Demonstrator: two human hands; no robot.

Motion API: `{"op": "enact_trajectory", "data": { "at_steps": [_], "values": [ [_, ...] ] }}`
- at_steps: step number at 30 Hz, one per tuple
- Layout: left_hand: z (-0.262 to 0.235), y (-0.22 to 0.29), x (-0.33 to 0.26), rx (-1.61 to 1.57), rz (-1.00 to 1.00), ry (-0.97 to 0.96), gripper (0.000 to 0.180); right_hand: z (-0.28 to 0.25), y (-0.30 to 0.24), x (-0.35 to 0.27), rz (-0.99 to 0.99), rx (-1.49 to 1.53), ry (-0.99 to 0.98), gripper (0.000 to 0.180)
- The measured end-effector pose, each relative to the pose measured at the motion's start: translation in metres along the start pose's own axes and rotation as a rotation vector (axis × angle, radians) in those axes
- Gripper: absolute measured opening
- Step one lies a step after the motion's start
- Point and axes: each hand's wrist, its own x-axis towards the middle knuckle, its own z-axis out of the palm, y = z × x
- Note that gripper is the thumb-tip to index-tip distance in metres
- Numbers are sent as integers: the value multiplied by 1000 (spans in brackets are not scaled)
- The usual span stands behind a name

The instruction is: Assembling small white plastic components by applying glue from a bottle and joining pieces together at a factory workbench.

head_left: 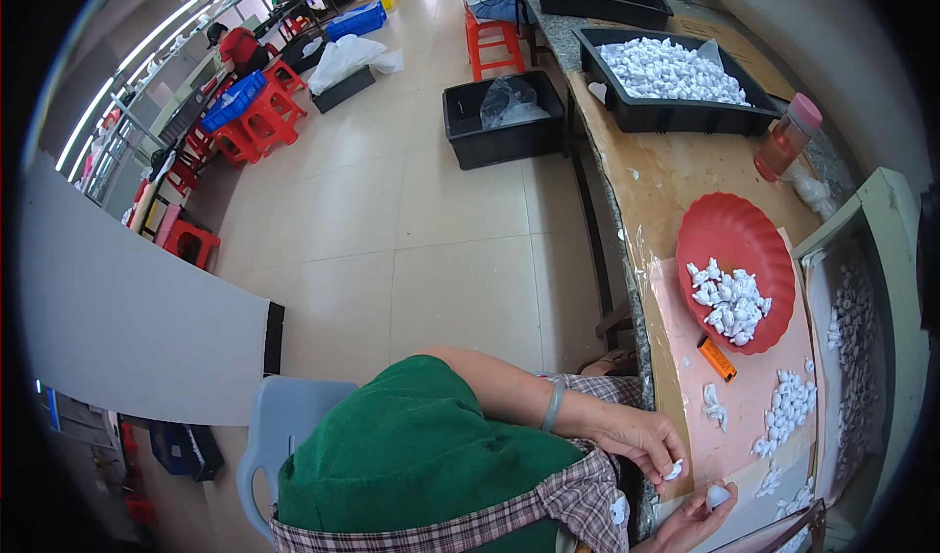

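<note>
My left hand point(641, 442), with a pale green bangle on its wrist, is closed in a pinch on a small white piece point(673, 470) at the table's near edge. Just below it, my right hand point(693, 522) has its fingers curled round a rounded white piece point(718, 496). The two hands are close but apart. Beyond them, a cluster of small white pieces point(786, 411) lies on a pink sheet point(676, 347), with an orange box-shaped item point(717, 359) and a few loose white figures point(715, 406). The exact shape of the held pieces is too small to tell.
A red fluted bowl point(693, 222) holds white figures. Behind it stand a pink-lidded bottle point(788, 137) and a black tray point(676, 117) heaped with white pieces. A pale-framed box point(881, 259) borders the right. Black crate point(504, 151), red stools point(269, 117) and other seated people occupy the room.
</note>
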Motion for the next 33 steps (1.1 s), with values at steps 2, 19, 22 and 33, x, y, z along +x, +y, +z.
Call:
{"op": "enact_trajectory", "data": {
  "at_steps": [2,19,22,33],
  "values": [
    [2,0,-1,23,23,12,21,3,-2,4,29,84,-31,40],
    [-2,25,-4,132,17,136,34,35,-24,1,-195,107,46,35],
    [-3,26,0,181,26,151,34,33,-26,-3,-286,44,22,39],
    [-5,16,3,158,34,157,35,26,-29,-17,-420,-254,-32,45]
  ]
}}
